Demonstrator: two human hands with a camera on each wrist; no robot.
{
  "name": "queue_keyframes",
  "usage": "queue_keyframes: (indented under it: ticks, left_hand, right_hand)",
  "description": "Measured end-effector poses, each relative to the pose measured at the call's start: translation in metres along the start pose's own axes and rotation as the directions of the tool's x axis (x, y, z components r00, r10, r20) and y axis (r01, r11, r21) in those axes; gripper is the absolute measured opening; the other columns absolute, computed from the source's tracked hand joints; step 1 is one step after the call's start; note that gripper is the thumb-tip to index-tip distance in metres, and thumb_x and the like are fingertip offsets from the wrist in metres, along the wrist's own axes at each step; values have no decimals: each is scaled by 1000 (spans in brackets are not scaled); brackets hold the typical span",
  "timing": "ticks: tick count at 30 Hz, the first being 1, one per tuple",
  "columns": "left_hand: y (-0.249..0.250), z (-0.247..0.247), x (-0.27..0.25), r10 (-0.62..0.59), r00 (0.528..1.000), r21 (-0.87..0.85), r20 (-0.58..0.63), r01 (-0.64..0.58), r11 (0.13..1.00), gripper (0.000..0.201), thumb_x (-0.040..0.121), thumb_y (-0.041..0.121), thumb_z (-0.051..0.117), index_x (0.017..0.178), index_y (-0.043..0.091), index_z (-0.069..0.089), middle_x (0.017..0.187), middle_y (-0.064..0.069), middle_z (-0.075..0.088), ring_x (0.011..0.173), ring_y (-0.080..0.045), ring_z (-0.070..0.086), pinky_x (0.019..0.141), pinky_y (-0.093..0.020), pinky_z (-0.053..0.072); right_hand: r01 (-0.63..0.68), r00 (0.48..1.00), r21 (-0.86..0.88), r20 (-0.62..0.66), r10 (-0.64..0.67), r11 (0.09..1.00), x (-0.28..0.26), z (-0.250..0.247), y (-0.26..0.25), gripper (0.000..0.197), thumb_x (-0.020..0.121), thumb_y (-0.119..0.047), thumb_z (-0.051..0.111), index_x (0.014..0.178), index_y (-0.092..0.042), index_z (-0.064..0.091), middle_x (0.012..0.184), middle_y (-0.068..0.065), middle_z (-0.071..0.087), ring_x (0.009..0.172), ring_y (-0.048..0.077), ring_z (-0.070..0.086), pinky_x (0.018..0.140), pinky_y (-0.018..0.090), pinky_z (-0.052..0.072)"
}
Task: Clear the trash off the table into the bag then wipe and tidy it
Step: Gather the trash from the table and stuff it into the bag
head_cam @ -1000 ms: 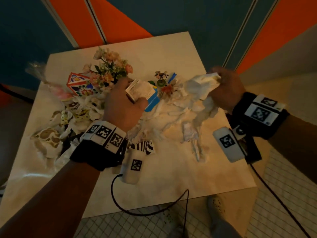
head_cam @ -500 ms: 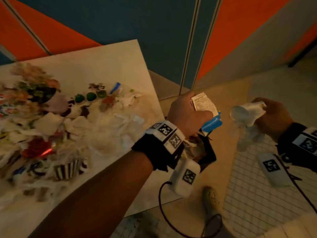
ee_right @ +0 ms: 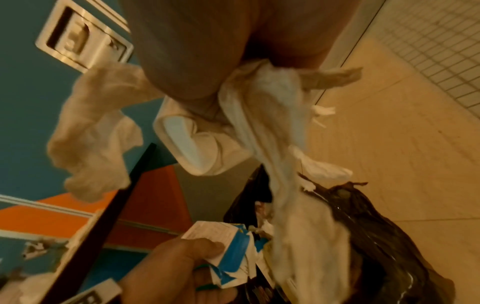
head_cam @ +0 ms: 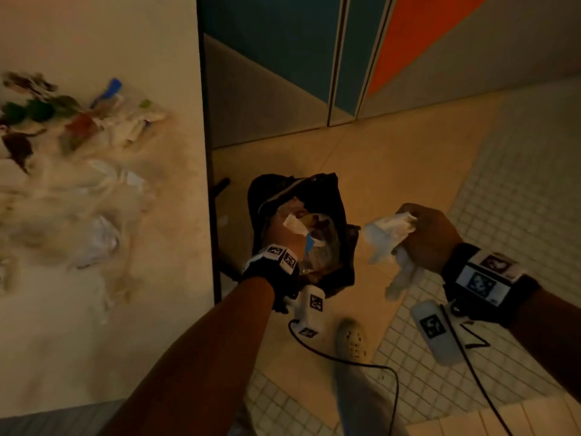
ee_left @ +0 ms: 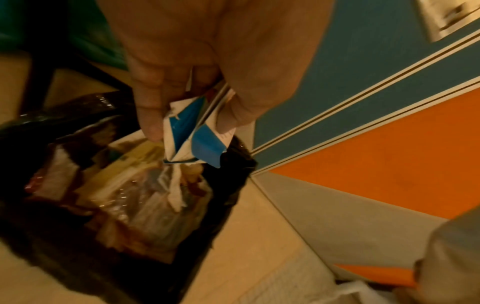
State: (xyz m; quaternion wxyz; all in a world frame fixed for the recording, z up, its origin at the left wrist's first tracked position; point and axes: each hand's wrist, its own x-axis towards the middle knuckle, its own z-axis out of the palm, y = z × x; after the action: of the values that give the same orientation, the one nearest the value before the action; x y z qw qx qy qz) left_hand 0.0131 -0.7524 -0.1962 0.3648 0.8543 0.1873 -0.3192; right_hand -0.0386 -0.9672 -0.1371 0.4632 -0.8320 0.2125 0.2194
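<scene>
Dropping light, crushable trash into the black bag [head_cam: 333, 196]

Left hand [head_cam: 278, 234] pinching torn blue-and-white carton [ee_left: 192, 135] over the mouth; right hand [head_cam: 430, 237] clutching limp tissue wad [head_cam: 388, 234], soft, needing only a loose grip.

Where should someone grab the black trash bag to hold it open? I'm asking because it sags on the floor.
Probably the raised far rim of the black trash bag, pinched from above. It stands highest, and the left hand with its torn carton crowds the near side.

text: none legible | carton [ee_left: 192, 131]: print blurred | wrist bands [head_cam: 481, 280]: square markers only
</scene>
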Motion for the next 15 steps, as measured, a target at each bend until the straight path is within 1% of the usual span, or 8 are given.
queue_keyframes:
  ticks: [5, 6, 8, 10, 11, 12, 13, 15]
  left_hand:
    - [-25, 37, 36, -87, 996, 199, 4, 85, 976, 41, 94, 12, 50, 133, 6, 39, 131, -12, 50, 121, -30, 49, 93, -33, 40]
    - [-28, 44, 48, -175, 983, 203, 63, 159, 966, 35, 97, 14, 44, 132, 8, 41, 136, -12, 47, 125, -30, 45, 98, -35, 38]
    - [-48, 64, 72, -91, 991, 570, 102, 17, 821, 43, 101, 17, 37, 142, 7, 30, 151, -16, 29, 137, -32, 31, 112, -45, 26]
    - [-50, 69, 83, -150, 979, 593, 136, 41, 804, 50, 103, 19, 33, 148, 7, 17, 156, -16, 14, 139, -39, 23, 109, -53, 27]
    - [-52, 68, 86, -173, 977, 628, 128, 55, 776, 50, 103, 20, 32, 148, 6, 17, 156, -17, 14, 137, -42, 25, 102, -52, 35]
    - [-57, 73, 97, -167, 976, 675, 139, 30, 737, 49, 103, 19, 32, 148, 5, 18, 156, -18, 14, 136, -42, 27, 100, -64, 34]
    - [-58, 73, 94, -169, 977, 684, 129, 36, 729, 48, 103, 18, 32, 148, 4, 19, 156, -19, 13, 136, -41, 27, 83, -52, 39]
    - [-63, 76, 102, -223, 969, 635, 109, 105, 765, 50, 103, 18, 33, 148, 5, 16, 155, -20, 16, 137, -38, 28, 99, -50, 37]
  right_hand:
    - [15, 994, -159, 110, 2, 987, 46, 38, 20, 31, 93, 0, 45, 73, -22, 40, 74, 3, 39, 62, 23, 33, 60, 31, 27]
    - [30, 993, -187, 121, -7, 982, 55, 45, 23, 25, 93, -1, 46, 77, -19, 42, 76, 5, 39, 65, 26, 35, 63, 35, 29]
    - [57, 987, -246, 162, -17, 968, 71, 60, 29, 16, 93, -3, 47, 81, -14, 45, 78, 6, 40, 74, 30, 41, 70, 38, 30]
    - [95, 979, -310, 204, -31, 946, 84, 71, 34, 18, 91, -6, 50, 78, -19, 48, 80, 3, 40, 82, 30, 42, 74, 36, 31]
    - [100, 975, -327, 218, -28, 940, 90, 76, 35, 13, 90, -8, 53, 83, -19, 54, 85, 3, 42, 85, 30, 42, 76, 35, 32]
    - [125, 971, -346, 236, -43, 930, 96, 80, 36, 9, 89, -10, 56, 96, -16, 60, 94, 8, 46, 90, 31, 44, 79, 34, 34]
    - [141, 968, -371, 245, -50, 918, 102, 84, 38, 22, 88, -13, 59, 110, -12, 62, 105, 13, 49, 97, 34, 48, 82, 35, 37]
    - [164, 964, -401, 261, -60, 901, 114, 92, 39, 32, 87, -16, 61, 119, -10, 61, 119, 17, 51, 108, 36, 51, 89, 35, 40]
